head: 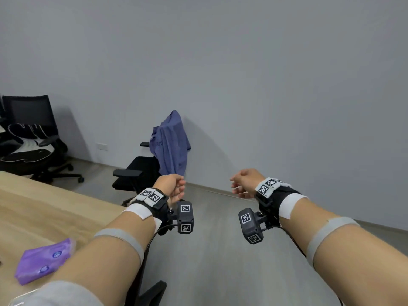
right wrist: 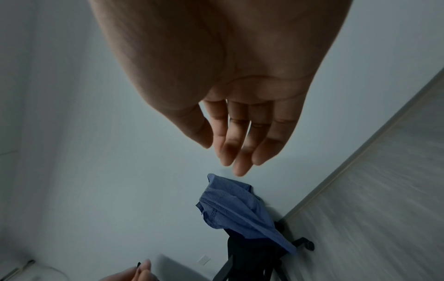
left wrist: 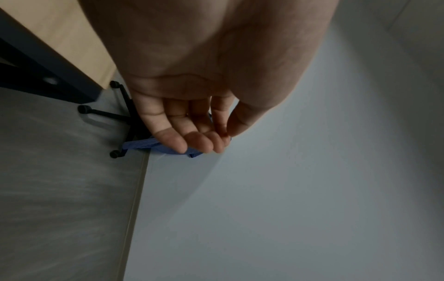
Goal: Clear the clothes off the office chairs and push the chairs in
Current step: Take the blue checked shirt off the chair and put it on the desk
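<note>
Clearly, the work is only at its start, judging from how the clothes lie. At the far left, a black office chair [head: 33, 138] stands away from the table [head: 44, 206], and a black-and-white garment [head: 26, 146] lies over its seat and backrest. Nobody has taken it yet. On the near left corner of the table there is a purple packet [head: 42, 265], which seems not to be part of the task.

Toward the middle, a second office chair [head: 136, 171] stands near the grey wall [head: 242, 74], just beside the end of the table and not pushed in. A blue shirt [head: 171, 144] hangs over its backrest and reaches down past the seat. In the head view the left hand [head: 171, 186] is raised in front of this shirt. Its fingers [left wrist: 177, 140] are loosely bent and close together, and they hold nothing; the blue cloth seen behind them in the left wrist view is the shirt on the chair, farther away, not in the grip.

At the right, the right hand [head: 245, 182] is also lifted, well apart from the left one. Its fingers [right wrist: 240, 152] hang relaxed and nearly straight, with nothing between them. The right wrist view shows the blue shirt and the chair base below and beyond the fingertips, so there is no contact.

So, as I judge it, both garments are to be removed and both chairs are to be pushed to the table. The blue shirt looks like the nearest thing to take first.
</note>
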